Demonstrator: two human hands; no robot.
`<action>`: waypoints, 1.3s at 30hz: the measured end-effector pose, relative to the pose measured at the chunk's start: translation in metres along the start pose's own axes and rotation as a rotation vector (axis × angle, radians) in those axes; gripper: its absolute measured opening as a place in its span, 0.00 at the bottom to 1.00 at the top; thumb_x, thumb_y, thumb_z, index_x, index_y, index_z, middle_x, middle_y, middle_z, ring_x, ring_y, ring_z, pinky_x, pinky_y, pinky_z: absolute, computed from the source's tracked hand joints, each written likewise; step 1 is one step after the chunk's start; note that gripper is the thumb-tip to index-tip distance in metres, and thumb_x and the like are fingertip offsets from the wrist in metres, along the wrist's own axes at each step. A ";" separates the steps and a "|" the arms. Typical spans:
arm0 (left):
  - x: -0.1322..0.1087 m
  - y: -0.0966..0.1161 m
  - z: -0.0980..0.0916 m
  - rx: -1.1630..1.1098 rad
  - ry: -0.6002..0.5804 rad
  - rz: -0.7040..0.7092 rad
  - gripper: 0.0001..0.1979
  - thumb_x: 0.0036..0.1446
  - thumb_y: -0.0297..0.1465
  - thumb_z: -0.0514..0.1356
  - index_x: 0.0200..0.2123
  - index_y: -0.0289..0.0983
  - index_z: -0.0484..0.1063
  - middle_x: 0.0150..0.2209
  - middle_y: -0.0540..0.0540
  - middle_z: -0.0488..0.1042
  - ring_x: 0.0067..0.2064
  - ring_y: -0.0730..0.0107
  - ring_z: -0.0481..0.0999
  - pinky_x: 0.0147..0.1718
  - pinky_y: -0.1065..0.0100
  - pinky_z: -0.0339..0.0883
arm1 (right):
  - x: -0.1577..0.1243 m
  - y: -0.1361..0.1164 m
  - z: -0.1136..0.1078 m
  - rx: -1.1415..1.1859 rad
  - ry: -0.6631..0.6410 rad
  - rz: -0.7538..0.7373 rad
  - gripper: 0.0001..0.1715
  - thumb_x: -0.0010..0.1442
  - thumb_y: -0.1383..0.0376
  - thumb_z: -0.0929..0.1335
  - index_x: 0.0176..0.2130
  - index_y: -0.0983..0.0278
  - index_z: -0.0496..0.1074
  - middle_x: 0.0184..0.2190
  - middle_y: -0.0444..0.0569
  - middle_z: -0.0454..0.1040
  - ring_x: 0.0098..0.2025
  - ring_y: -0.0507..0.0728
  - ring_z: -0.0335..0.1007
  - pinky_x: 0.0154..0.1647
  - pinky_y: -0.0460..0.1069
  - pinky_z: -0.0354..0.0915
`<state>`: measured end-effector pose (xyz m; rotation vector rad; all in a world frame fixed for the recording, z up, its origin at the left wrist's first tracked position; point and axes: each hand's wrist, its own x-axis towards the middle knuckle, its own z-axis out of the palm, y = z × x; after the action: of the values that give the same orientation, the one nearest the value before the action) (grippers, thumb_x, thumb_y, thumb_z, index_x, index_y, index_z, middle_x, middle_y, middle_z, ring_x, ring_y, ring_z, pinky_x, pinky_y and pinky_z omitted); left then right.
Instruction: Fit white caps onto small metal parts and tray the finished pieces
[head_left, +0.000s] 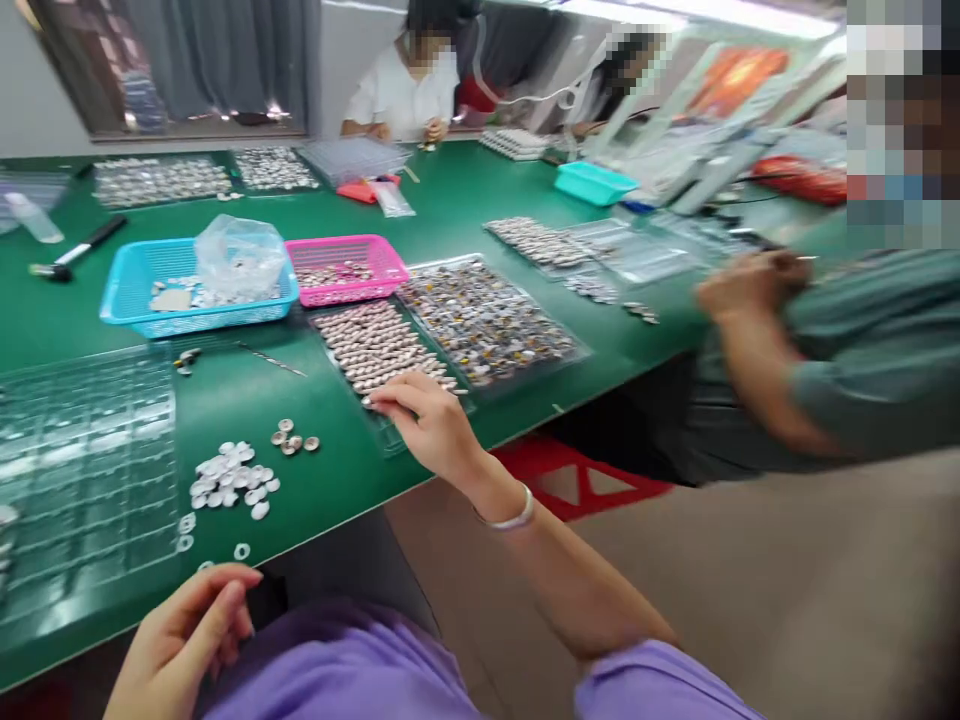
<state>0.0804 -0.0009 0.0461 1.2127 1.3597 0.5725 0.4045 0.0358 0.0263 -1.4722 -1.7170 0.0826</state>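
Observation:
My right hand (426,420) reaches out over the green table (465,190) and rests its curled fingertips on the near end of a clear tray of small metal caps (367,340). I cannot tell whether it pinches a piece. My left hand (180,640) hangs at the table's near edge above my purple-clad lap, fingers loosely bent, holding nothing that I can see. A small heap of white discs (229,480) and a few metal caps (294,438) lie between the two hands. A few white rings (241,551) sit by the edge.
A second filled tray (487,320) lies right of the first. A pink basket (345,268) and a blue basket (161,290) with a plastic bag (240,255) stand behind. An empty clear blister tray (82,460) is at left. A person in green (862,350) works at right; others sit across.

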 end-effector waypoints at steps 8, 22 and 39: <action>0.005 0.001 -0.093 0.796 0.291 0.307 0.11 0.50 0.41 0.66 0.35 0.43 0.79 0.34 0.47 0.80 0.32 0.61 0.76 0.32 0.67 0.67 | -0.038 -0.095 0.079 0.389 -0.289 -0.293 0.10 0.67 0.69 0.64 0.42 0.62 0.75 0.37 0.51 0.77 0.40 0.57 0.71 0.43 0.52 0.69; 0.067 0.026 -0.181 1.032 0.491 0.340 0.12 0.54 0.35 0.56 0.34 0.39 0.79 0.37 0.42 0.76 0.39 0.56 0.75 0.38 0.62 0.66 | -0.053 -0.144 0.127 0.151 -0.367 -0.357 0.16 0.64 0.65 0.70 0.51 0.65 0.71 0.53 0.56 0.75 0.54 0.64 0.70 0.57 0.61 0.60; 0.029 0.040 -0.062 0.987 0.126 0.905 0.14 0.62 0.29 0.53 0.36 0.45 0.80 0.39 0.45 0.80 0.42 0.61 0.76 0.44 0.60 0.65 | -0.022 -0.145 0.104 1.131 -0.475 0.381 0.23 0.55 0.56 0.74 0.46 0.62 0.68 0.34 0.46 0.75 0.36 0.54 0.73 0.40 0.50 0.71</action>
<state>0.0416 0.0581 0.0822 2.6908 1.1468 0.5932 0.2253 0.0204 0.0271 -0.8783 -1.2660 1.4422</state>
